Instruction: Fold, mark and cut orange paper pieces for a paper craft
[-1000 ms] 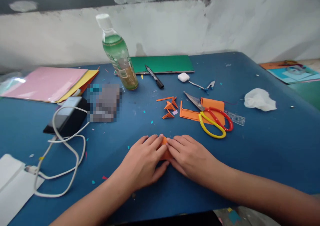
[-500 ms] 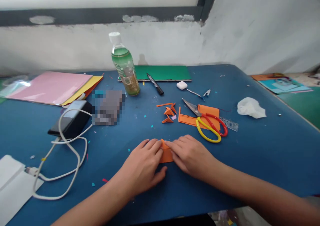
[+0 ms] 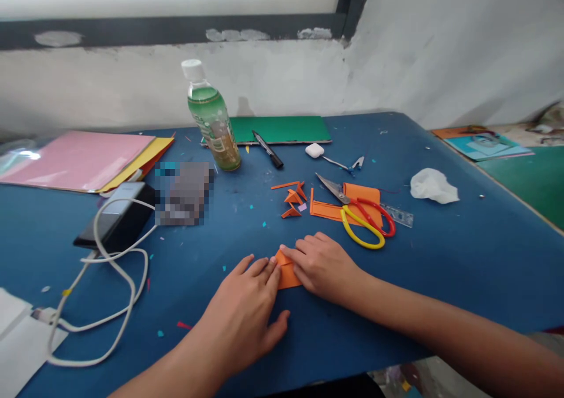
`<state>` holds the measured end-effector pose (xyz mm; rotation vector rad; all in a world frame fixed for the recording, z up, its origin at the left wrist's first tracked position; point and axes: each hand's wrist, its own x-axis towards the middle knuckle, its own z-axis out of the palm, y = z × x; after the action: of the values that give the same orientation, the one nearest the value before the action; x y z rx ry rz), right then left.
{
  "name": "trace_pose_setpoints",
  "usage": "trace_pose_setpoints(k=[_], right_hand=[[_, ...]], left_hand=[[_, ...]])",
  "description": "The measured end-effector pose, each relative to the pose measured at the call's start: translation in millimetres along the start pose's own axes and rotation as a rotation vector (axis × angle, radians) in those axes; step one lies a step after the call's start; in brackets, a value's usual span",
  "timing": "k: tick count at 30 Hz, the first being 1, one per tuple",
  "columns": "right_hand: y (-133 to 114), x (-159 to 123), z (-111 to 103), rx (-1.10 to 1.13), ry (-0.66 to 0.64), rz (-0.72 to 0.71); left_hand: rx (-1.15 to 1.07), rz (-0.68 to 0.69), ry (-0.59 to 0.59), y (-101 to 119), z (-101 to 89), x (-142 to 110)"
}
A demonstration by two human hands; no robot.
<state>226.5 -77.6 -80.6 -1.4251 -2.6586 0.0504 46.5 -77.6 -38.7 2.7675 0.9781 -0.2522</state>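
Note:
A small folded orange paper piece (image 3: pixel 286 273) lies flat on the blue table (image 3: pixel 462 257) near its front edge. My left hand (image 3: pixel 244 313) lies flat with its fingers stretched out, fingertips at the paper's left edge. My right hand (image 3: pixel 324 264) presses on the paper's right side and top corner with fingers extended. Most of the paper is hidden under the right hand.
Red and yellow scissors (image 3: pixel 363 219) rest on orange paper strips (image 3: pixel 328 210) beside orange scraps (image 3: pixel 293 197) and a clear ruler (image 3: pixel 399 215). A green bottle (image 3: pixel 211 119), marker (image 3: pixel 268 149), green card (image 3: pixel 282 129), pink and yellow sheets (image 3: pixel 83 160), power bank with white cable (image 3: pixel 117 219) and crumpled tissue (image 3: pixel 432 186) surround them.
My left hand slid back toward me and off the paper, so more orange shows. The right hand stays pressed on it. The camera view shifted slightly.

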Motion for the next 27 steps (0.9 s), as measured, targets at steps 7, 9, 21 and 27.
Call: trace_pose_setpoints(k=[7,9,21,27], right_hand=[[-4,-2,0,-0.01,0.012,0.004],[-3,-4,0,0.0,0.024,-0.004],[24,-7,-2,0.068,-0.008,-0.215],[25,-5,-4,0.058,-0.016,-0.246]], left_hand=[[0.023,-0.02,0.014,1,-2.4,-3],[0.027,-0.015,0.056,-2,-1.4,0],[0.023,0.147,0.146,-11,8.7,14],[-0.058,0.096,0.165,-16,17.1,19]])
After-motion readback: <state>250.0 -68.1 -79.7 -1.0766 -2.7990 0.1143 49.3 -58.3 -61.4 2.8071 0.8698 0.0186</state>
